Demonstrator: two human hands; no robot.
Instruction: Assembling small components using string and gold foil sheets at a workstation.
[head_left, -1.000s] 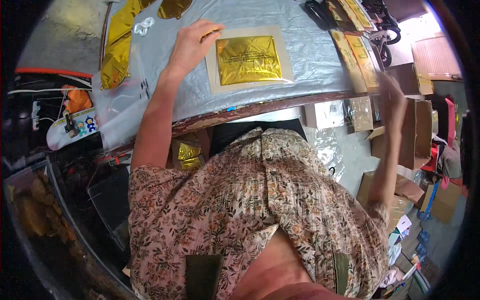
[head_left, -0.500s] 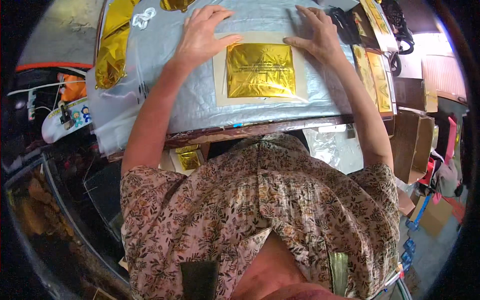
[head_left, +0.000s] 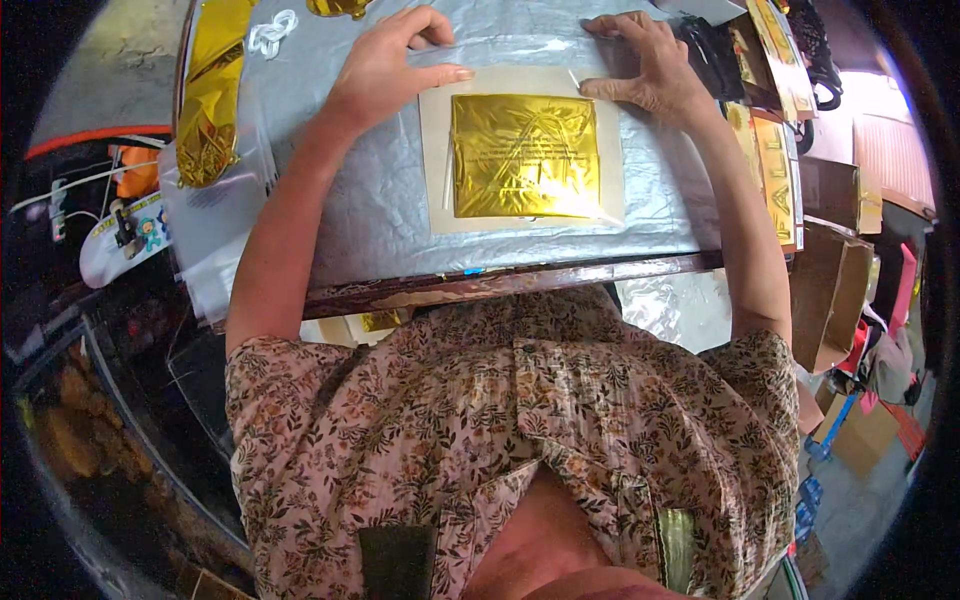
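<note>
A shiny gold foil packet (head_left: 524, 190) with small print lies on a pale cream card (head_left: 440, 190), flat on the silvery-blue sheet. Clear plastic film (head_left: 520, 46) shows as glossy streaks above the card's far edge. My left hand (head_left: 390, 68) is at the card's far left corner, thumb stretched along the edge and fingers bent, a gap between them. Across from it, my right hand (head_left: 655, 72) has its thumb by the far right corner and its curled fingertips farther back. Both hands appear to touch the film; any grip on it is unclear.
Gold foil pieces (head_left: 208, 110) and a white looped cord (head_left: 272, 34) lie at the table's far left. Clear plastic sheets (head_left: 205, 235) hang over the left edge. Gold-fronted boxes (head_left: 772, 170) line the right side, beside a black bundle (head_left: 708, 60). Cardboard boxes (head_left: 828, 290) stand beyond.
The fingers of both hands have bent more, and the thumbs have moved slightly apart. Packet, card and table all appear a little lower in the picture. Creases on the foil look different.
</note>
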